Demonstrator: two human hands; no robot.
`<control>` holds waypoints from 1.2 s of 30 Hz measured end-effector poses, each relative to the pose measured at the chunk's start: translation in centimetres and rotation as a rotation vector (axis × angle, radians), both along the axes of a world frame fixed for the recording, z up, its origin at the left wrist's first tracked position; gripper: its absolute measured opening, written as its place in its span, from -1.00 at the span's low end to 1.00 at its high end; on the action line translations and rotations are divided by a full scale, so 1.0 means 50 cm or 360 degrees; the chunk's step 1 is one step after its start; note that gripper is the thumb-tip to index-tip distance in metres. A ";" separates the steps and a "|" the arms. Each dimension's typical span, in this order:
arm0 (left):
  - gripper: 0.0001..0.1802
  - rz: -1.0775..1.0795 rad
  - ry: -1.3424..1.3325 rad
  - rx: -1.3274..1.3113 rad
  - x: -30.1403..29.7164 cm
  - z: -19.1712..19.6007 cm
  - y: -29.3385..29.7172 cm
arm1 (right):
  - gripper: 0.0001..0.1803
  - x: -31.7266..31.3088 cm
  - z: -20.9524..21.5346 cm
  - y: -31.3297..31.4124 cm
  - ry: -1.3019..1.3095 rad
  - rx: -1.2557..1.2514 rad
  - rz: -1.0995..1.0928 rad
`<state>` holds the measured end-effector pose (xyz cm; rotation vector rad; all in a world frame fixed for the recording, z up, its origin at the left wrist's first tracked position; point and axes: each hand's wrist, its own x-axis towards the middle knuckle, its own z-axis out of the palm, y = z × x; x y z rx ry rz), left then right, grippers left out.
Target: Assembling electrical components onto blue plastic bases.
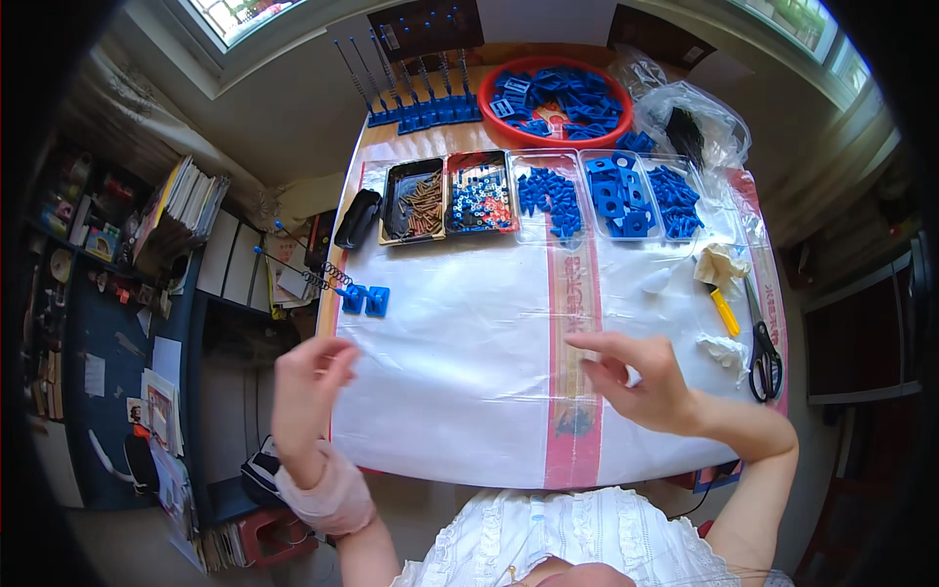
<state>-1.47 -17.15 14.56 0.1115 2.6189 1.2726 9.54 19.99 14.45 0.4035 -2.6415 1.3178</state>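
My left hand [313,386] hovers at the left edge of the table, fingers loosely bent and apart, with nothing seen in them. Just beyond it stand two small blue plastic bases [376,300], with coiled metal springs [337,277] and thin blue-tipped rods slanting out past the table edge. Over the right half of the table is my right hand [641,382], its index finger stretched toward the left and the others curled. No object shows in it. Both hands are above the white plastic table cover [450,391], which has a red and tan stripe.
Across the table stand trays of screws [424,203], small nuts or rings [479,201], and blue parts [550,203]. Behind are a red basin [626,122] and blue-based spring rods [440,115]. Scissors [766,357], a yellow-handled tool [724,311] and crumpled paper [722,264] lie right.
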 end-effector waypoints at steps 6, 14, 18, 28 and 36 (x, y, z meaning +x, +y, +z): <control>-0.61 0.0130 0.0352 0.0522 -0.140 -0.104 -0.137 | -0.65 0.103 -0.069 0.040 -0.0456 -0.0261 -0.0270; -0.65 -0.0120 0.0225 0.0504 -0.194 -0.109 -0.106 | -0.67 0.110 -0.112 0.055 -0.0591 -0.0412 -0.0482; -0.74 -0.0117 0.0197 0.0499 -0.206 -0.112 -0.098 | -0.70 0.095 -0.117 0.053 -0.0615 -0.0472 -0.0559; -0.79 0.0013 0.0702 0.0384 -0.409 0.010 -0.127 | -0.75 0.086 -0.162 0.062 -0.0728 -0.0715 -0.0650; -0.78 -0.0248 0.0923 0.0455 -0.786 -0.138 0.002 | -0.75 0.086 -0.185 0.072 -0.0675 -0.0734 -0.0554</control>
